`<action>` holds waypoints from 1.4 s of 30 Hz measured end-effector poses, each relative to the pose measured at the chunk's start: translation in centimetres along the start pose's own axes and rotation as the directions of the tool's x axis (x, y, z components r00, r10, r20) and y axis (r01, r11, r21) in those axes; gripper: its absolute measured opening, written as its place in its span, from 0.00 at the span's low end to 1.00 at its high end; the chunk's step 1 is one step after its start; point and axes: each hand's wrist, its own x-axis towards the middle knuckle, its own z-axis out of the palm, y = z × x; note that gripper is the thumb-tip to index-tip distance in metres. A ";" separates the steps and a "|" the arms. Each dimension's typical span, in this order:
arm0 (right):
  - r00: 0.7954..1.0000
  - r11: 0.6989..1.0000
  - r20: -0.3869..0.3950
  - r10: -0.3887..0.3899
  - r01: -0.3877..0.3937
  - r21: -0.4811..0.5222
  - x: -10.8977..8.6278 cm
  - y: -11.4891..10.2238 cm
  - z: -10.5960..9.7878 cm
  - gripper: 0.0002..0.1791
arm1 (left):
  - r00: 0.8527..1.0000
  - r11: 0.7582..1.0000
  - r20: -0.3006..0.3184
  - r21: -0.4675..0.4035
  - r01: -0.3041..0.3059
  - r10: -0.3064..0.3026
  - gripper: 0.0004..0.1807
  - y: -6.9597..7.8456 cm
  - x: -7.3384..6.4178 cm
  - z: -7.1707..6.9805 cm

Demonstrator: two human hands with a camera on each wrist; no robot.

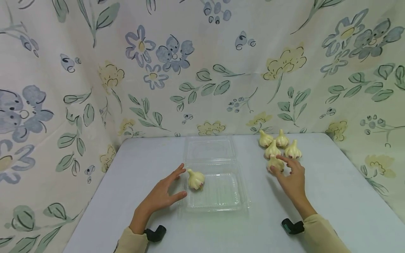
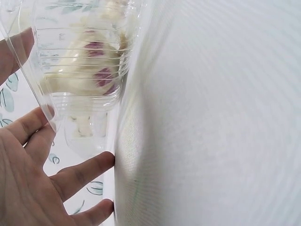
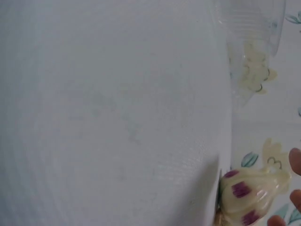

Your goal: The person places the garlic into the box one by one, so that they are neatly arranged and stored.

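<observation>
A clear plastic clamshell box (image 1: 221,192) lies with its lid folded back, and one garlic bulb (image 1: 196,180) sits at the left of its base. My left hand (image 1: 160,194) spreads around the box's left side, fingers extended; in the left wrist view its fingertips are right at the clear wall (image 2: 80,96). My right hand (image 1: 293,178) reaches to the nearest bulb of a group, a garlic bulb (image 1: 274,162) with purple patches. Thumb and fingers stand about its top. In the right wrist view, fingertips (image 3: 295,197) show beside that bulb with a gap.
Behind the right hand stand several more garlic bulbs (image 1: 292,151) close together at the table's back right. The box's lid (image 1: 209,149) reaches toward the back edge of the white table (image 1: 152,154). A floral curtain (image 1: 202,105) hangs behind.
</observation>
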 end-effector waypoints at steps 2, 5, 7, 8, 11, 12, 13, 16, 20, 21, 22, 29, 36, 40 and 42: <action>1.000 1.000 0.019 0.004 -0.004 -0.011 0.1 0.1 0.0 0.26 | 1.000 1.000 0.001 0.001 -0.002 0.002 0.45 0.0 0.0 0.0; 0.999 1.000 0.047 -0.007 0.008 -0.027 0.4 0.4 0.0 0.28 | 1.000 1.000 0.000 0.003 -0.004 0.004 0.45 0.0 0.0 0.0; 0.998 0.999 0.065 -0.014 0.016 -0.036 0.5 0.6 0.0 0.29 | 1.000 1.000 0.001 0.004 -0.003 0.003 0.45 0.0 0.0 -0.1; 0.997 0.999 0.075 -0.014 0.018 -0.042 0.6 0.7 -0.1 0.29 | 1.000 1.000 0.000 0.004 -0.001 0.001 0.46 0.0 0.0 -0.1; 0.994 0.998 0.111 -0.008 0.015 -0.066 0.8 1.0 -0.2 0.30 | 1.000 1.000 0.000 0.006 0.004 -0.004 0.46 0.1 0.1 -0.1; 0.992 0.997 0.126 -0.006 0.016 -0.074 0.9 1.2 -0.2 0.31 | 1.000 1.000 0.000 0.006 0.006 -0.006 0.46 0.1 0.1 -0.1; 0.990 0.997 0.141 -0.003 0.015 -0.081 1.0 1.3 -0.3 0.31 | 1.000 1.000 0.001 0.005 0.006 -0.006 0.46 0.1 0.1 -0.1; 0.983 0.994 0.186 0.006 0.013 -0.104 1.2 1.7 -0.5 0.32 | 1.000 1.000 0.002 0.002 0.001 -0.001 0.46 0.1 0.1 -0.1; 0.973 0.993 0.231 0.023 0.004 -0.116 1.5 2.0 -0.8 0.34 | 1.000 1.000 0.003 -0.001 -0.007 0.007 0.45 0.1 0.1 -0.1; 0.971 0.993 0.239 0.027 0.001 -0.118 1.6 2.0 -0.8 0.34 | 1.000 1.000 0.003 -0.001 -0.008 0.008 0.45 0.1 0.1 -0.1; 0.968 0.993 0.247 0.033 -0.004 -0.119 1.6 2.0 -0.9 0.34 | 1.000 1.000 0.003 0.000 -0.007 0.007 0.46 0.1 0.1 -0.1; 0.959 0.989 0.278 0.058 -0.016 -0.150 1.9 1.8 -1.2 0.34 | 1.000 1.000 0.004 0.007 -0.013 0.012 0.49 -0.1 0.1 0.0; 0.939 0.985 0.332 0.090 -0.034 -0.171 2.2 1.8 -1.6 0.35 | 1.000 1.000 0.007 0.000 -0.008 0.008 0.48 -0.1 0.1 0.0; 0.922 0.984 0.370 0.111 -0.049 -0.173 2.6 2.1 -1.7 0.36 | 1.000 1.000 0.008 0.000 -0.006 0.006 0.47 -0.1 0.0 -0.1; 0.916 0.984 0.387 0.102 -0.036 -0.173 2.7 2.4 -1.8 0.36 | 1.000 1.000 0.008 0.002 -0.005 0.005 0.48 0.0 0.0 -0.1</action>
